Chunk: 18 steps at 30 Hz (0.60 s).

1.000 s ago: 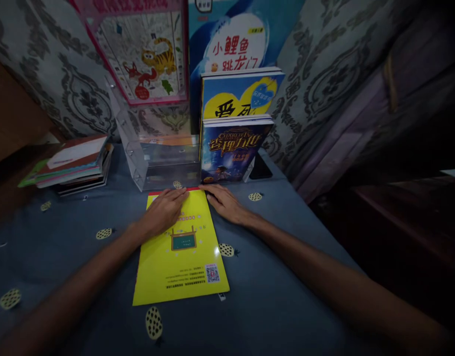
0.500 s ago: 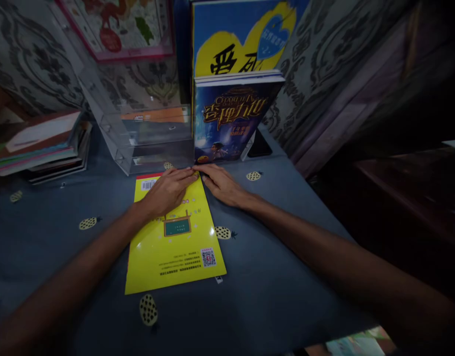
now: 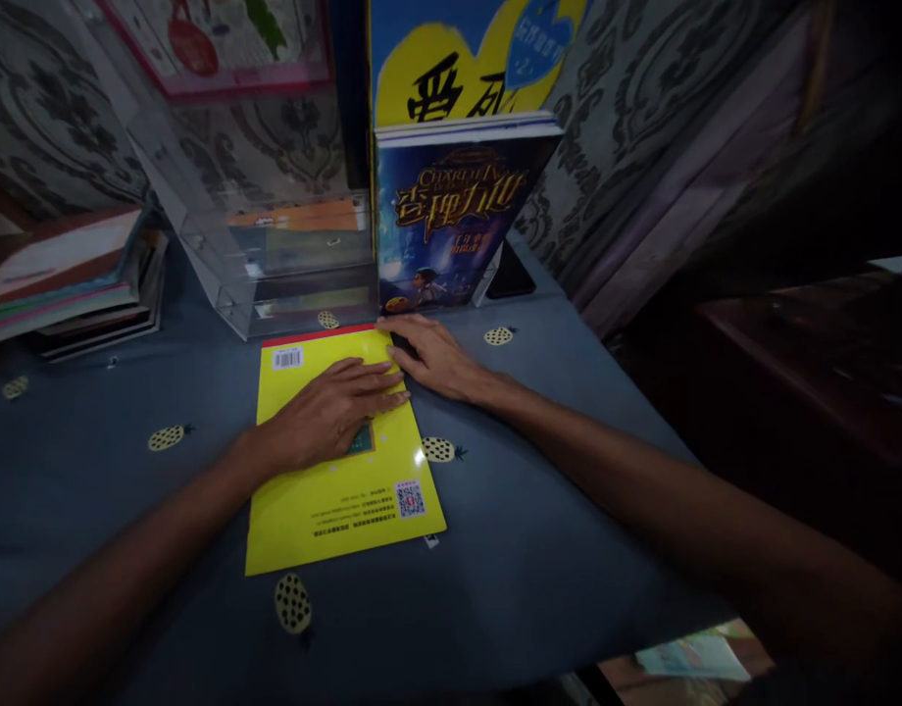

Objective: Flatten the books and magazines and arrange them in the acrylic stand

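Note:
A yellow book (image 3: 363,539) with a red strip along its far edge lies flat on the blue tablecloth, a barcode at its far left corner and a QR code at its near right. Across its middle rests my left hand (image 3: 333,412), palm down with fingers stretched out, hiding part of the printed picture. At the book's far right corner is my right hand (image 3: 440,358), its fingers extended and touching that corner, the palm on the cloth beside it. Neither hand grasps anything.
A clear acrylic rack (image 3: 237,304) stands behind the yellow book. Right of it, a dark blue book (image 3: 443,216) leans upright before a larger blue and yellow book (image 3: 399,78). A dark phone-like object (image 3: 511,275) lies behind. Stacked books (image 3: 69,270) sit at the left.
My left hand has slid from the book's far edge nearer to me, over its middle. My right hand stays at the far right corner. The view has shifted slightly.

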Each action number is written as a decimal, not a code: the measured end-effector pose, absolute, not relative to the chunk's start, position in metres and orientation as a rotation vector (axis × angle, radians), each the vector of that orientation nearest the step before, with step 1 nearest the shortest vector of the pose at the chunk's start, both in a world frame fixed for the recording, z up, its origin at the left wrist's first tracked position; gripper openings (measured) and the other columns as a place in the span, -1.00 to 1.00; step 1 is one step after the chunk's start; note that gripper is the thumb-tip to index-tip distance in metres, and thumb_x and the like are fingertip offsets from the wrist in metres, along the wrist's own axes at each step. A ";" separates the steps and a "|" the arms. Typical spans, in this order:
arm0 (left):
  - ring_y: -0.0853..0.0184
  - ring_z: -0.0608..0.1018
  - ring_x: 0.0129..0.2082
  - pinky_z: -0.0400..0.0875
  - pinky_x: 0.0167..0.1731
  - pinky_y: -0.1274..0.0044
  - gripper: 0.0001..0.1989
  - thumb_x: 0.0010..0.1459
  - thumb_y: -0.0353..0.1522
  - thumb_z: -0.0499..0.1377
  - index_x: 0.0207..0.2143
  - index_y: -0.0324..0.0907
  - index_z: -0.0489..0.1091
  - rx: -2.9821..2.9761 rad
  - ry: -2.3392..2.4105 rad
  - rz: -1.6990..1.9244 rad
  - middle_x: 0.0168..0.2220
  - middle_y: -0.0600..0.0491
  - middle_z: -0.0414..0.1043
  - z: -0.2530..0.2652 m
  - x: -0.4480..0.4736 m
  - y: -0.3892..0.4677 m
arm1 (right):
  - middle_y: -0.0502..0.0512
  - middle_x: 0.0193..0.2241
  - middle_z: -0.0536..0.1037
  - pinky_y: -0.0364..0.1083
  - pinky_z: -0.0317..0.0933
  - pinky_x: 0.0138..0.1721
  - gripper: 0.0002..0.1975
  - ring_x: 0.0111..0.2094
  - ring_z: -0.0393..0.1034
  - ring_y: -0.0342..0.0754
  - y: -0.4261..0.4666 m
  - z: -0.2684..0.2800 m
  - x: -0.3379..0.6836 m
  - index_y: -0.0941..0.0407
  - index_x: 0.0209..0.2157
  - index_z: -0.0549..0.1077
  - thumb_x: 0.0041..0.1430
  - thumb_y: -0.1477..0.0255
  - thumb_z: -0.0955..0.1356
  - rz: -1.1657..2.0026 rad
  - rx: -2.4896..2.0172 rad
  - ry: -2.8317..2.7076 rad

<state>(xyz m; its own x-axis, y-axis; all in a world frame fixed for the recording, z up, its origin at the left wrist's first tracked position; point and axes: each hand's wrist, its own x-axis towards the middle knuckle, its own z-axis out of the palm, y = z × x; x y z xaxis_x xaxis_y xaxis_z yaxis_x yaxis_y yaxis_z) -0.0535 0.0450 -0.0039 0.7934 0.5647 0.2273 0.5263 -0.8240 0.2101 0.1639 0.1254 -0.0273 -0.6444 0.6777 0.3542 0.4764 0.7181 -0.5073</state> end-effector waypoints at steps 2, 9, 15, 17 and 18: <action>0.20 0.39 0.28 0.22 0.28 0.14 -0.53 0.34 -0.50 0.01 0.24 -0.04 0.34 2.828 0.846 0.414 0.27 0.00 0.36 -0.002 -0.052 0.037 | 0.30 0.17 0.48 0.17 0.18 0.24 -0.56 0.20 0.32 0.13 0.125 -0.028 0.164 0.21 0.17 0.40 0.29 0.42 0.26 0.488 -0.883 -2.406; 0.23 0.42 0.26 0.26 0.26 0.17 -0.57 0.36 -0.51 0.00 0.20 -0.06 0.38 2.805 0.819 0.478 0.25 -0.02 0.38 -0.002 -0.051 0.034 | 0.21 0.23 0.43 0.20 0.14 0.27 -0.56 0.25 0.27 0.12 0.125 -0.031 0.163 0.12 0.19 0.39 0.31 0.41 0.26 0.446 -0.899 -2.444; 0.22 0.41 0.26 0.26 0.25 0.17 -0.58 0.34 -0.51 0.02 0.19 -0.10 0.37 2.832 0.806 0.480 0.24 -0.05 0.39 -0.003 -0.051 0.034 | 0.25 0.26 0.39 0.28 0.06 0.31 -0.56 0.34 0.16 0.18 0.118 -0.029 0.168 0.14 0.21 0.39 0.33 0.42 0.25 0.473 -0.875 -2.496; 0.19 0.41 0.24 0.29 0.22 0.17 -0.59 0.33 -0.51 0.03 0.17 -0.11 0.38 2.844 0.793 0.477 0.21 -0.08 0.41 -0.001 -0.049 0.034 | 0.23 0.23 0.43 0.28 0.07 0.31 -0.58 0.34 0.16 0.18 0.109 -0.027 0.175 0.13 0.20 0.40 0.35 0.44 0.24 0.492 -0.849 -2.500; 0.17 0.42 0.22 0.32 0.19 0.17 -0.60 0.33 -0.51 0.03 0.16 -0.11 0.39 2.848 0.791 0.481 0.19 -0.09 0.42 0.001 -0.048 0.034 | 0.21 0.22 0.45 0.27 0.08 0.31 -0.58 0.34 0.16 0.16 0.103 -0.025 0.179 0.11 0.20 0.41 0.36 0.45 0.23 0.506 -0.827 -2.502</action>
